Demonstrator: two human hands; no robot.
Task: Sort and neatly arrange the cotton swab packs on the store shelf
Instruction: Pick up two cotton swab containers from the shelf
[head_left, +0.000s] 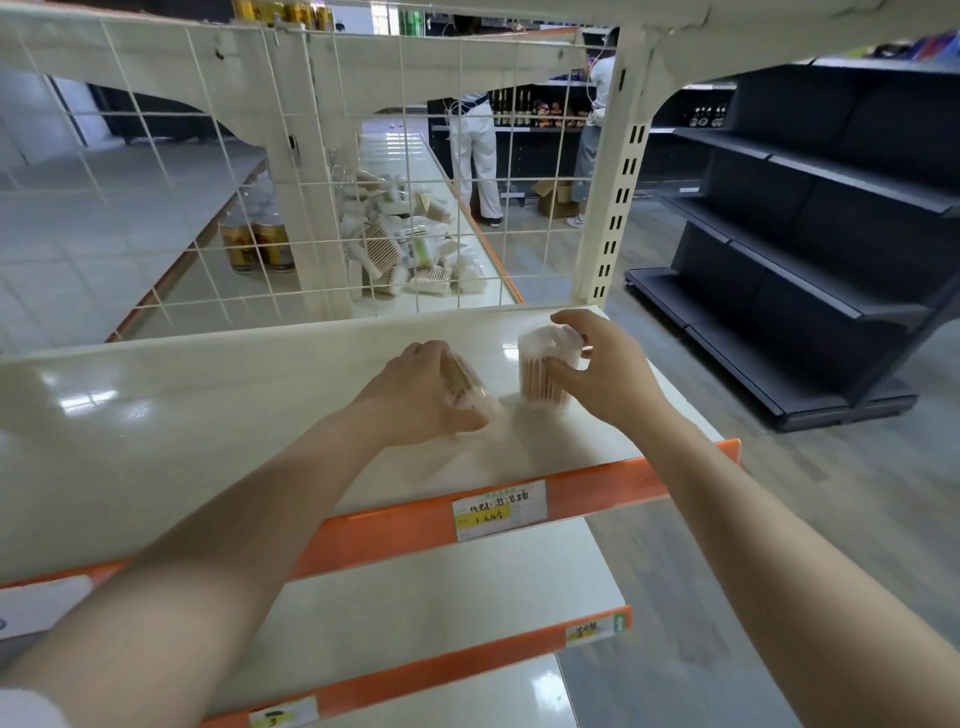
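Clear swab tubs (546, 366) within both hands' grips

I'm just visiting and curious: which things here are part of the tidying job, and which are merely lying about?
Part of the job:
- tilted swab tub held by the left hand
- upright swab tub held by the right hand
- cream shelf
- heap of swab packs behind the wire grid

Lying about:
- cans
- cardboard box
- dark shelving

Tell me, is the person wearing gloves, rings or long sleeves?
No. The left hand and right hand are bare, with no gloves, rings or watch showing. Both forearms are uncovered. Only a bit of white cloth, maybe a short sleeve, shows at the bottom left corner.
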